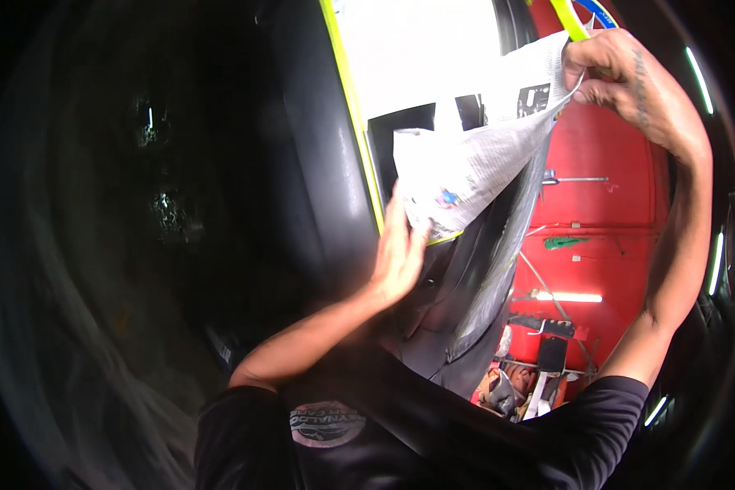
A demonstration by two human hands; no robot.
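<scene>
A sheet of newspaper (pixel 478 167) hangs at a slant over a dark, glossy panel that looks like car bodywork (pixel 322 155). My right hand (pixel 629 86) is raised at the upper right, with thumb and fingers pinched on the sheet's far corner. Lower down, my left hand (pixel 400 257) has its fingers stretched out against the sheet's near left corner. Bright yellow-green tape (pixel 358 122) runs along the left border of an overexposed white area (pixel 420 53). Another yellow-green strip (pixel 569 20) meets the paper just above my right hand.
A red wall or panel (pixel 600 269) stands to the right, with a metal rod (pixel 580 179) and a green item (pixel 563 242) against it. Clear wrinkled plastic sheeting (pixel 498 282) hangs along the dark panel's right side. Mixed items (pixel 510 390) are piled at the lower right.
</scene>
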